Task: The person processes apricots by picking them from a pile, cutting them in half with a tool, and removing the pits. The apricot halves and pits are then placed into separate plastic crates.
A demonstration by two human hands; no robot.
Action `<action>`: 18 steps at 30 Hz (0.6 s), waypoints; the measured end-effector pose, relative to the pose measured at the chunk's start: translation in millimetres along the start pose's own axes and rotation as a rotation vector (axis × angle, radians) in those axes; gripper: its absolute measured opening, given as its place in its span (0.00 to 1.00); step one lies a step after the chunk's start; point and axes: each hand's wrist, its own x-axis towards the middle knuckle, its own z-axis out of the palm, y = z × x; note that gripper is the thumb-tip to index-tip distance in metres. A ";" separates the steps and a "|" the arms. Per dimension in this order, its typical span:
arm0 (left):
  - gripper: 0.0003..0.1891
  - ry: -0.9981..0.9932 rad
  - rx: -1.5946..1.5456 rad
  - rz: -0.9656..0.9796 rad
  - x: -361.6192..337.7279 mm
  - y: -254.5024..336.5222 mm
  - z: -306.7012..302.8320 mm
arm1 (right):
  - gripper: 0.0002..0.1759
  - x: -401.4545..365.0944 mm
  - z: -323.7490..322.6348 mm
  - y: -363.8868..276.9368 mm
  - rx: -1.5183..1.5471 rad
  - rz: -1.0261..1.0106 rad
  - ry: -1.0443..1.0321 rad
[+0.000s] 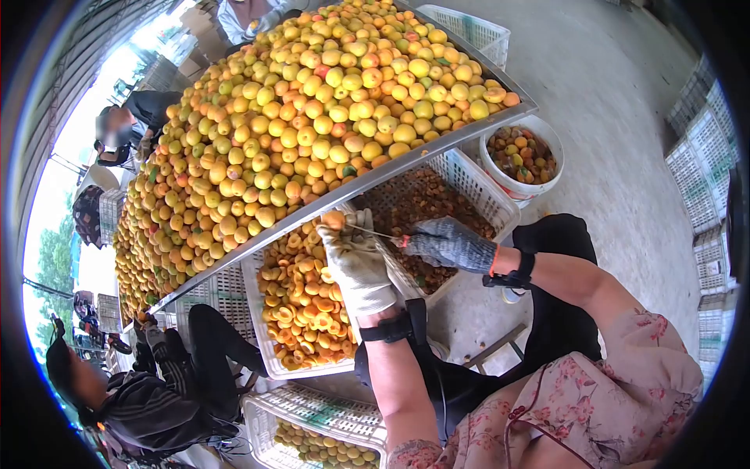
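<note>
My left hand point(353, 262), in a whitish work glove, grips an orange-yellow apricot point(332, 220) at its fingertips, just below the metal table edge. In its grey knit glove, my right hand point(448, 243) is closed around a thin metal pitting tool point(383, 234) with a red part by the fingers. The tool's tip points toward the left glove. Under my left hand stands a white crate of halved apricots point(301, 305). Below my right hand, another crate holds brown apricot pits point(437, 199).
Whole apricots point(312, 117) are heaped on a metal-edged table point(344, 195). A white bucket point(539, 187) of fruit stands at right. Another crate point(312, 406) sits at the bottom. A person in a dark jacket point(164, 406) sits at left; others are beyond the table. Crates point(707, 172) are stacked far right.
</note>
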 end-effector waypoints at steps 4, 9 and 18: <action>0.16 -0.051 0.495 0.188 -8.6 8.3 5.8 | 0.12 5.6 -12.3 -20.0 0.558 0.275 0.093; 0.13 -0.351 1.425 0.596 -42.9 -27.3 15.6 | 0.14 29.6 -9.3 -13.4 0.688 0.183 0.264; 0.16 -0.075 1.108 0.492 -52.0 -49.9 16.7 | 0.16 30.5 14.5 -14.9 0.061 0.045 0.520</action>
